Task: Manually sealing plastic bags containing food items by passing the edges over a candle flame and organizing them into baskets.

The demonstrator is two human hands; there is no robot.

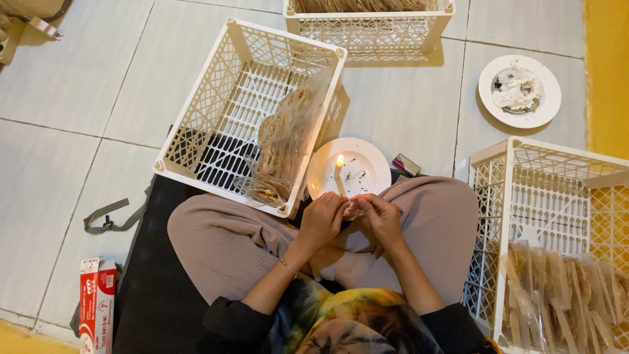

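I sit cross-legged on a tiled floor. My left hand (322, 217) and my right hand (379, 215) meet in front of my lap, fingers pinched together on a small clear plastic bag (352, 208) between them. Just beyond the hands stands a white plate (367, 172) with a short lit candle (339, 172) on it. A clear bag of flat crackers (283, 145) leans inside a white plastic crate (242, 98) to the left of the plate.
Another white crate (544, 196) at my right holds several bagged crackers (563, 295). A third crate (367, 26) sits at the top. A white plate with scraps (519, 90) lies at the upper right. A red and white box (97, 303) lies at the lower left beside a black mat (157, 288).
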